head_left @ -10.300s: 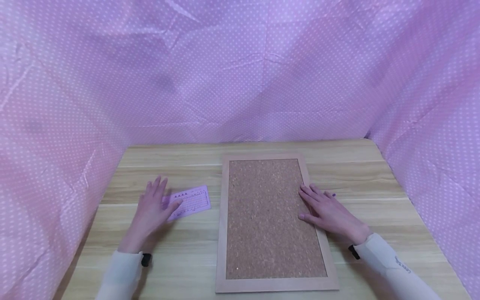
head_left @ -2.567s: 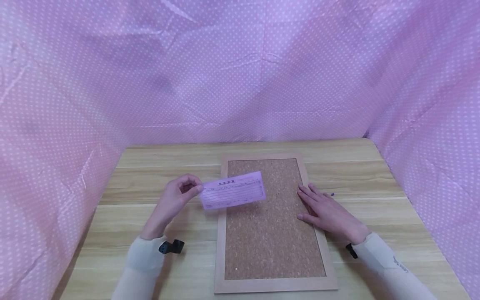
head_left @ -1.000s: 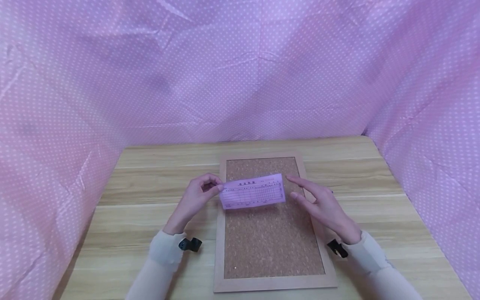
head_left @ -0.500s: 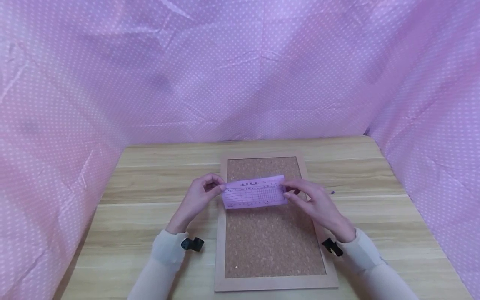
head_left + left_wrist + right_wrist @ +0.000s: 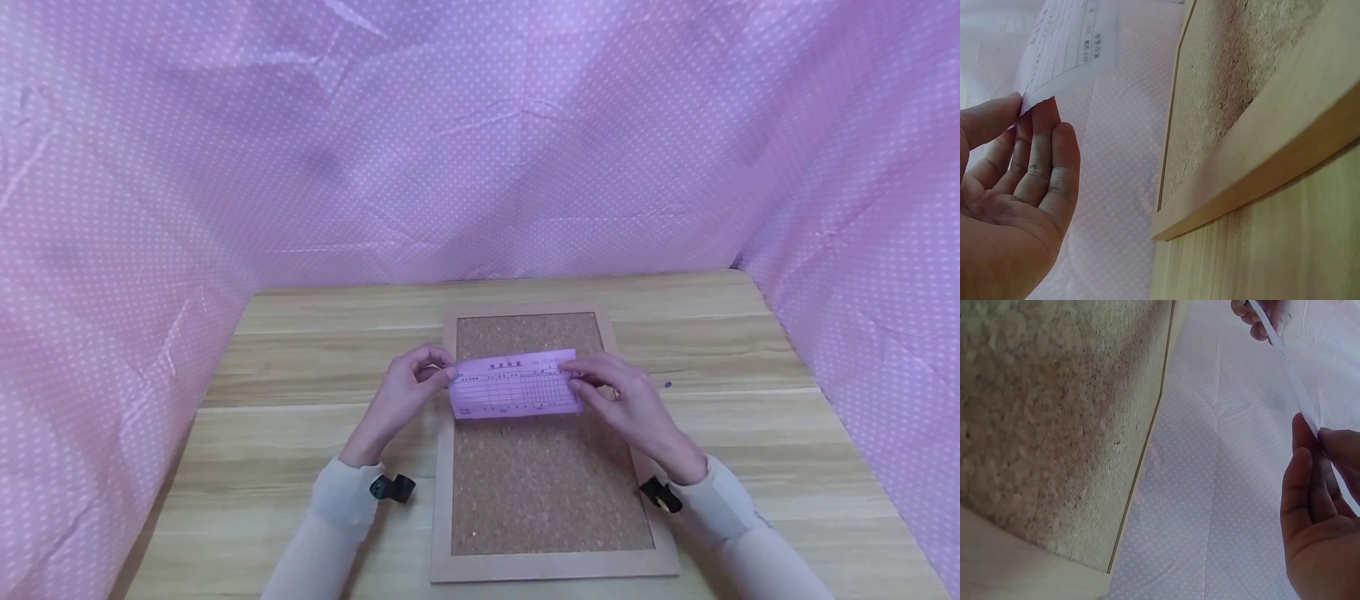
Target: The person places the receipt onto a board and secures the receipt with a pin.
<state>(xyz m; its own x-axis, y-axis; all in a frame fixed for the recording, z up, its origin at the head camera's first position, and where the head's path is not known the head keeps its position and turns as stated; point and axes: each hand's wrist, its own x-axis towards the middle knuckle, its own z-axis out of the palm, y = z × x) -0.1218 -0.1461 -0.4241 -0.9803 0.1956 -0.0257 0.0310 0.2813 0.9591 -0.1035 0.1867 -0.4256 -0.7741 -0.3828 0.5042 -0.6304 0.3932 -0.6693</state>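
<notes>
We see the left hand point(image 5: 392, 402) and the right hand point(image 5: 639, 410) pinching the left and right ends of a thin purple rectangular paper form point(image 5: 513, 392) above the far part of a brown wood-framed cork board point(image 5: 551, 492), where, we judge, light, even tension avoids creases.

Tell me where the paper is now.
In the head view, the paper is held up over the corkboard, left hand at its left end, right hand at its right.
</notes>
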